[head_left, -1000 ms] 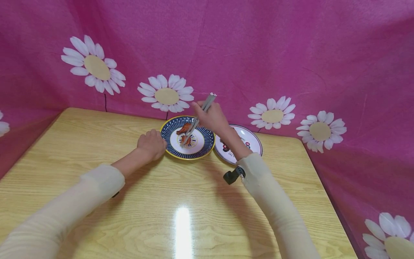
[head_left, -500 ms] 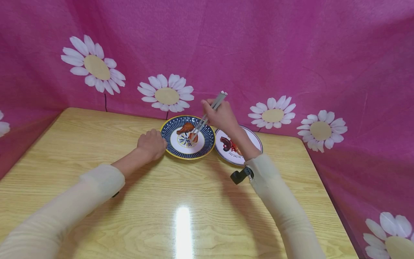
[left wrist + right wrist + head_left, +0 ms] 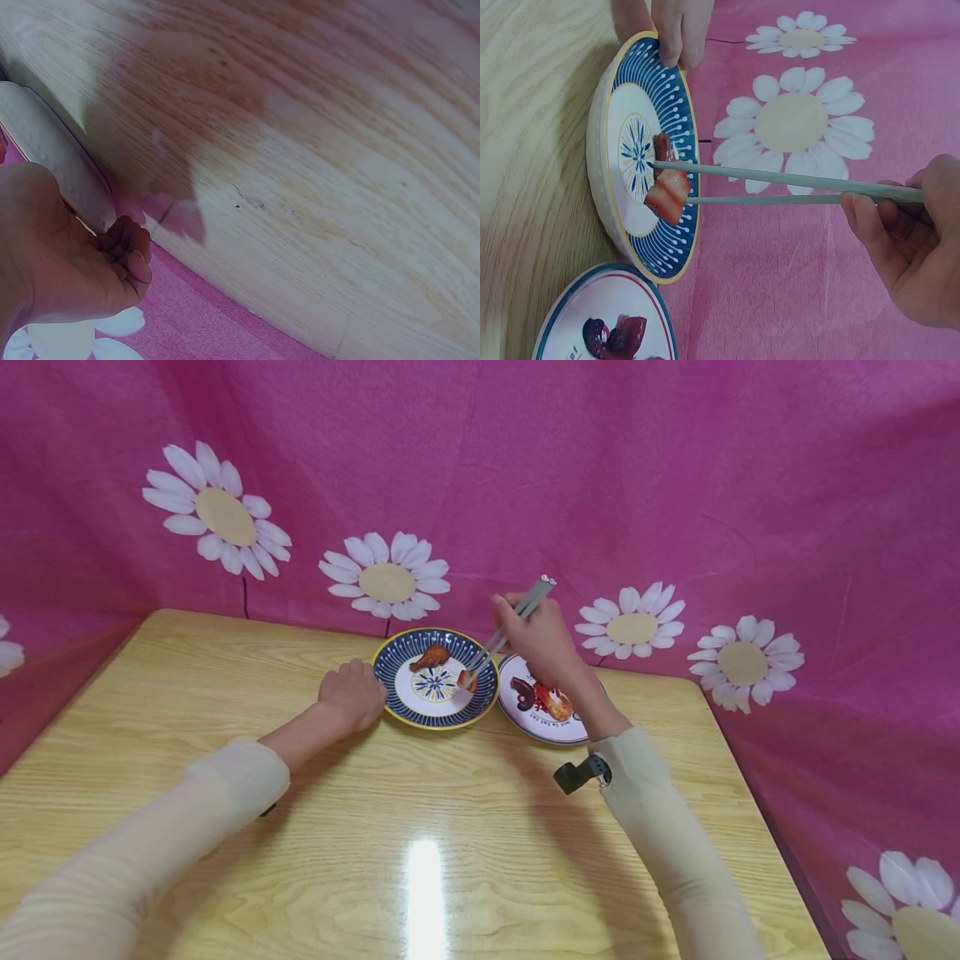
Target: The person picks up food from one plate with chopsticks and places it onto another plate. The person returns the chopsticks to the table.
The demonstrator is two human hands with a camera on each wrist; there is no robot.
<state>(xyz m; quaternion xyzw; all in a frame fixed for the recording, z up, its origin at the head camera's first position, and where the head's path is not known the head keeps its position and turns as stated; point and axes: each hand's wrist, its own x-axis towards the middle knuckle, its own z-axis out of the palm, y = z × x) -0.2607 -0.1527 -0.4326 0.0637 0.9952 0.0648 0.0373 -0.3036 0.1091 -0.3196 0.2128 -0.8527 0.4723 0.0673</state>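
In the head view my right hand (image 3: 540, 643) grips a pair of metal chopsticks (image 3: 491, 648), slanting down to the left. Their tips pinch a red-and-white layered chunk of pork belly (image 3: 667, 196) over the right side of a deep blue-and-white plate (image 3: 408, 695) with a yellow rim. A brown chicken drumstick (image 3: 430, 657) lies in the same plate, toward its back. My left hand (image 3: 352, 695) holds that plate's left rim, thumb and fingers curled at the edge. In the left wrist view the hand partly hides the plate's pale outer wall (image 3: 56, 142).
A second white plate (image 3: 525, 723) with a dark rim stands right beside the blue one, partly under my right forearm. It bears a dark red curled piece (image 3: 522, 694) and an orange-red piece (image 3: 555, 702). A pink daisy-print cloth (image 3: 510, 485) hangs behind the wooden table (image 3: 337, 860).
My right hand has moved right, and the chopsticks have carried the pork belly from the blue plate's middle toward its right rim. The left hand has stayed on the rim.
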